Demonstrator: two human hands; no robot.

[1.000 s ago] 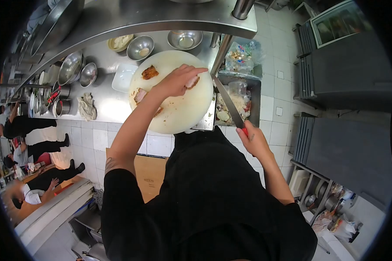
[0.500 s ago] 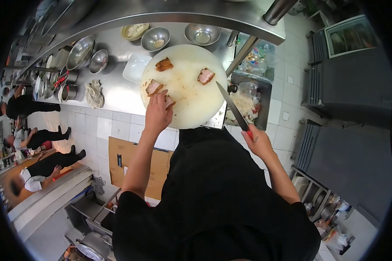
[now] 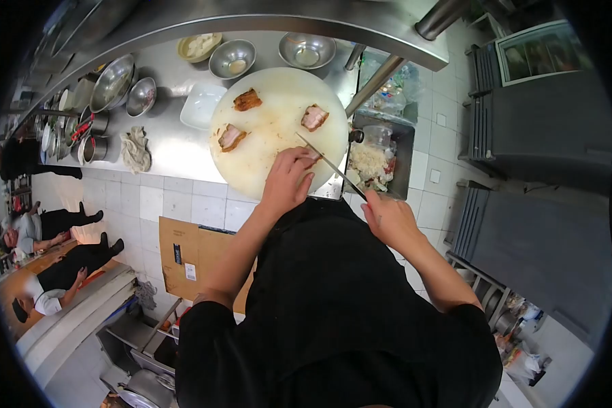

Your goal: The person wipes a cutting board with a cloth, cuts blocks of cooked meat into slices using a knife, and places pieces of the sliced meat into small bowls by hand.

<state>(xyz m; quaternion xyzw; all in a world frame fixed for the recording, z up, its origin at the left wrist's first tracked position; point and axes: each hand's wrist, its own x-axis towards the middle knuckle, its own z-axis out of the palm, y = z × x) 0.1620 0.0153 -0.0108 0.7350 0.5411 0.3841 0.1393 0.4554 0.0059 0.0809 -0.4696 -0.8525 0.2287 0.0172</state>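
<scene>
On the round white cutting board (image 3: pixel 265 166) lie three browned pieces of pork: a dark one (image 3: pixel 247 100) at the back, a pale-faced one (image 3: pixel 231 138) at the left and another (image 3: pixel 314 117) at the right. My left hand (image 3: pixel 287 180) is closed over a further pork piece (image 3: pixel 311 154) near the board's right side, its fingertips hiding much of it. My right hand (image 3: pixel 391 216) grips a kitchen knife (image 3: pixel 340 173), whose blade angles across the board right beside that piece and the left fingertips. Whether the edge touches the meat I cannot tell.
Behind the board stand metal bowls (image 3: pixel 232 60) and a white dish (image 3: pixel 200 105). A cloth (image 3: pixel 136 149) lies on the steel counter (image 3: pixel 173 146) at the left. A bin of scraps (image 3: pixel 402 160) sits at the right. A metal shelf edge (image 3: pixel 251 22) crosses overhead. People (image 3: pixel 68 272) stand far left.
My left hand has moved right across the board with a pork piece under its fingers. The knife has swung left over the board, from beside its right edge to that piece.
</scene>
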